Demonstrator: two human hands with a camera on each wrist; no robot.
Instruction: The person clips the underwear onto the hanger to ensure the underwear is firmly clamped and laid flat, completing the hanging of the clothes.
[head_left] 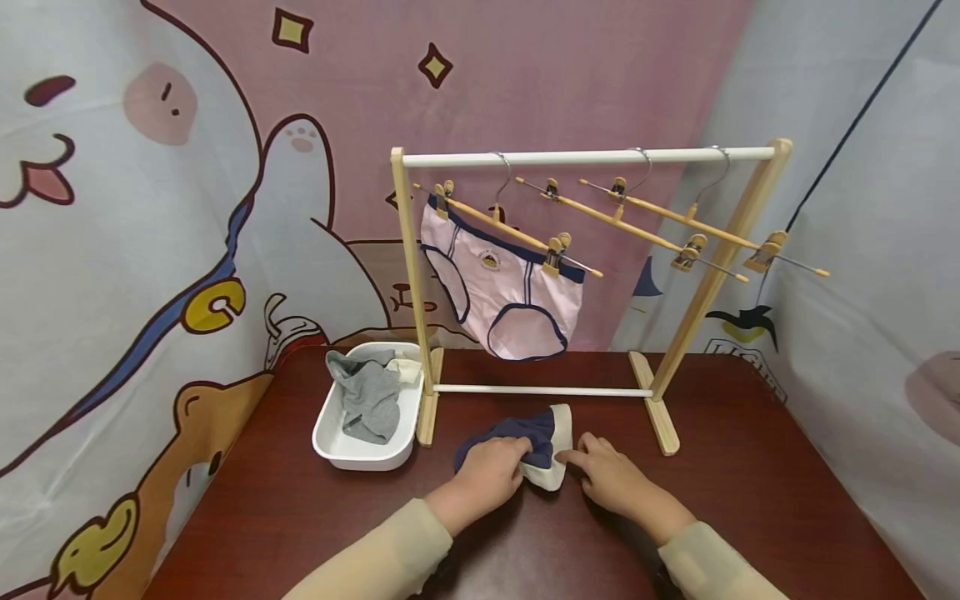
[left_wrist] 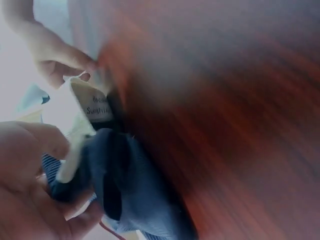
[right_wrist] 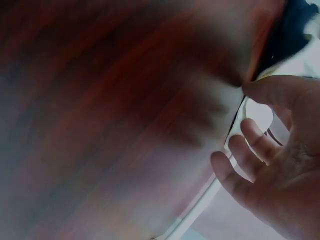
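A navy garment with a wide cream band (head_left: pixel 532 437) lies bunched on the table in the head view; its exact kind cannot be made out. My left hand (head_left: pixel 491 471) grips it at the near side, thumb and fingers on the cloth. At the cream band's right edge, my right hand (head_left: pixel 611 477) pinches the cloth between thumb and forefinger, its other fingers loosely bent. Dark lettering shows on the cream band (left_wrist: pixel 92 102) in the left wrist view. The right wrist view shows the thumb of my right hand (right_wrist: pixel 285 145) against the garment's edge.
Behind the hands stands a small wooden rack (head_left: pixel 525 158) with a white rail. Pink underpants (head_left: pixel 517 292) with navy trim hang from a clip hanger; two hangers (head_left: pixel 615 218) beside them carry nothing. A white basin (head_left: pixel 367 458) at left holds a grey cloth (head_left: pixel 371 400) and something cream.
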